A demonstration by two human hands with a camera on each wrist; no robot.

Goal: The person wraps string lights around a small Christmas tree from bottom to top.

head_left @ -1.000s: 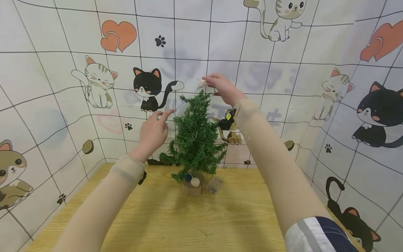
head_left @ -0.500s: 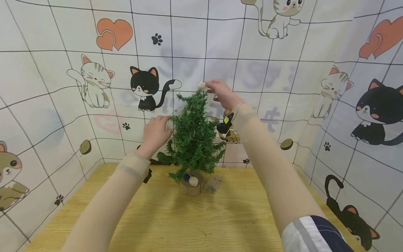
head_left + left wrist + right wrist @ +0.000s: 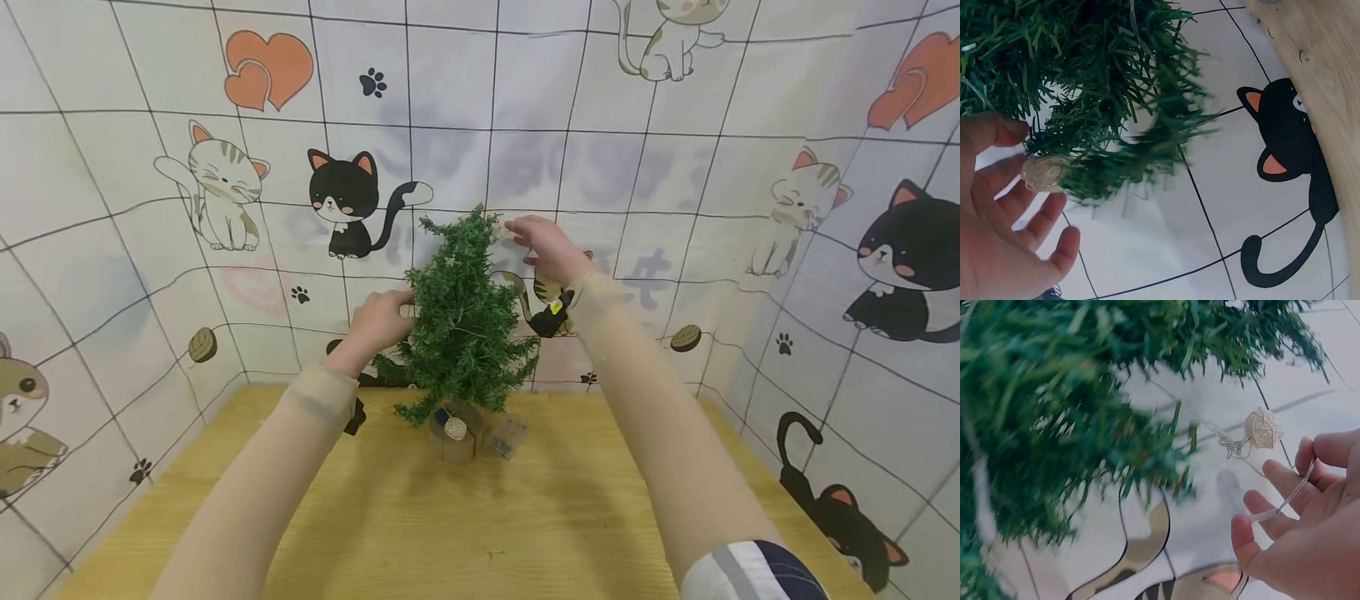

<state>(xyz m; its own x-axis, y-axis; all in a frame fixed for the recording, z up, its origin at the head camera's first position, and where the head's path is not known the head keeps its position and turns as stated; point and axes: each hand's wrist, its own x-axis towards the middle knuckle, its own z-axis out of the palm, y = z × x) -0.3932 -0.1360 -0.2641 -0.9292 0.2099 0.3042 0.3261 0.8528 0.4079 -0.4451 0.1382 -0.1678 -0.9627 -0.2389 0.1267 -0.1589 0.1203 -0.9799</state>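
A small artificial Christmas tree (image 3: 468, 325) stands in front of me. My right hand (image 3: 553, 247) is beside its upper right, pinching the thin clear wire of a string light (image 3: 1300, 484) between thumb and forefinger. A pale woven ball (image 3: 1263, 428) on that wire hangs just beyond the fingertips. At the tree's left side is my left hand (image 3: 381, 319), its thumb at the wire and its fingers curled by another woven ball (image 3: 1045, 174) against the branches. The fingertips are partly hidden by needles in the head view.
The tree's round wooden base (image 3: 456, 452) rests on the wooden table (image 3: 420, 525), with a woven ball (image 3: 455, 428) and a dark blue thing (image 3: 441, 414) on it. Beside it lies a flat clear case (image 3: 507, 436). A cat-print cloth (image 3: 525, 100) hangs behind.
My right hand has come down from the treetop to its upper right, bringing the woven ball with it. My left hand has moved lower and in against the branches.
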